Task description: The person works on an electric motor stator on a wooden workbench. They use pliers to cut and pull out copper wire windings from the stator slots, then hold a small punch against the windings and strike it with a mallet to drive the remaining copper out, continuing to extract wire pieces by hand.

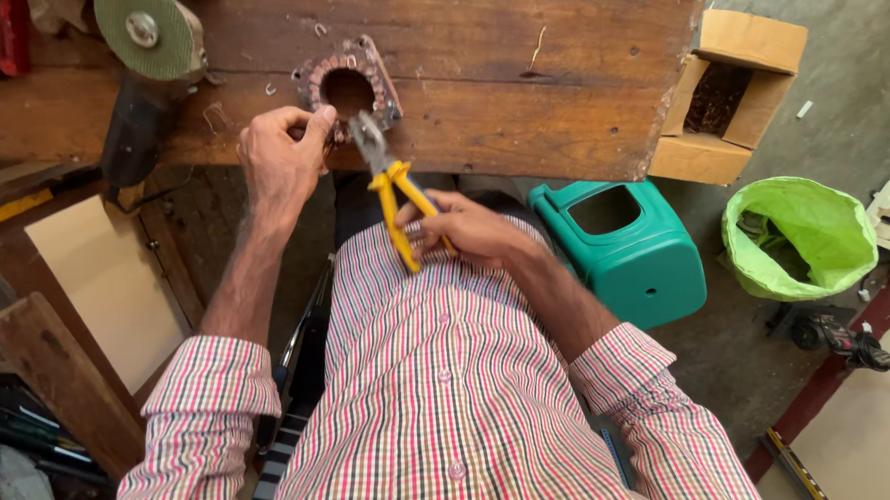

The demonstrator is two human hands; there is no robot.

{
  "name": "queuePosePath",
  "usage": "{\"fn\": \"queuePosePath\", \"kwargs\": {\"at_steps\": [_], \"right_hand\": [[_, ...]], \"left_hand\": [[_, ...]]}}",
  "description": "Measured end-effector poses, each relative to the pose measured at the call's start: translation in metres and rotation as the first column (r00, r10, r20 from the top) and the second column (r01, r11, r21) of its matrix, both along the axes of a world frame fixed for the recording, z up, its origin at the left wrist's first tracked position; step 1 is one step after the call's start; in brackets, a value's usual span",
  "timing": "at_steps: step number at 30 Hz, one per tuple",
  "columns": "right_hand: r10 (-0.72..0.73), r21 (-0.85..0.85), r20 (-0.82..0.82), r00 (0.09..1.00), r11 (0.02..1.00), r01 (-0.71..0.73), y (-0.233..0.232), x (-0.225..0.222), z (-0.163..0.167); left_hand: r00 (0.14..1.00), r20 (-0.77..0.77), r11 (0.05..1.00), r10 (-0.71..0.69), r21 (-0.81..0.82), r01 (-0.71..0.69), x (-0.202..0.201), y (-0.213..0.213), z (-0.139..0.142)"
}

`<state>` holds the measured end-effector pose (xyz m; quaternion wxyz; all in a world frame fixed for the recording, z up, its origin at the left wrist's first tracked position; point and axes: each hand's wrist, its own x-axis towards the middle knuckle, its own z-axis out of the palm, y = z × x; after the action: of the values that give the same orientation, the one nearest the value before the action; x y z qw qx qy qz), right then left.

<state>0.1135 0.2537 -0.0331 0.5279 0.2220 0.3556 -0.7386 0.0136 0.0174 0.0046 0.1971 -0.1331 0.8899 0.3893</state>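
At bench edge, R hand [474,229] grip closed on pliers [396,197]; L hand [282,157] on stator [349,86].

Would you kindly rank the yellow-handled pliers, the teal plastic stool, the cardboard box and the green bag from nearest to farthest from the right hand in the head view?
1. Yellow-handled pliers: gripped in the right hand.
2. Teal plastic stool: just to its right, on the floor.
3. Cardboard box: farther right, by the bench's end.
4. Green bag: farthest right.

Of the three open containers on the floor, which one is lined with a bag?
The round bin at the far right: a light green bag lines it. The teal container and the cardboard box have none.
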Motion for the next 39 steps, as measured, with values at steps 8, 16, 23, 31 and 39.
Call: {"fn": "queuePosePath", "kwargs": {"at_steps": [8, 16, 23, 31, 39], "right_hand": [[-0.203, -0.402, 0.269, 0.941, 0.865, 0.301, -0.006, -0.001, -0.012], [-0.145, -0.483, 0.275, 0.951, 0.834, 0.267, -0.009, -0.012, -0.046], [-0.152, -0.500, 0.293, 0.944, 0.817, 0.286, -0.004, -0.021, -0.062], [-0.100, -0.391, 0.248, 0.964, 0.900, 0.194, -0.011, -0.041, -0.059], [0.004, -0.521, 0.444, 0.896, 0.814, 0.255, -0.015, -0.040, -0.059]], "left_hand": [[0.905, -0.281, 0.935, -0.319, -0.247, 0.254, -0.001, 0.007, -0.013], [0.893, -0.262, 0.920, -0.366, -0.249, 0.304, 0.001, 0.015, -0.009], [0.830, -0.289, 0.854, -0.476, -0.376, 0.359, 0.005, 0.019, -0.010], [0.728, -0.336, 0.758, -0.597, -0.532, 0.376, 0.023, 0.038, -0.013], [0.776, -0.342, 0.813, -0.530, -0.464, 0.351, 0.022, 0.037, -0.002]]}}
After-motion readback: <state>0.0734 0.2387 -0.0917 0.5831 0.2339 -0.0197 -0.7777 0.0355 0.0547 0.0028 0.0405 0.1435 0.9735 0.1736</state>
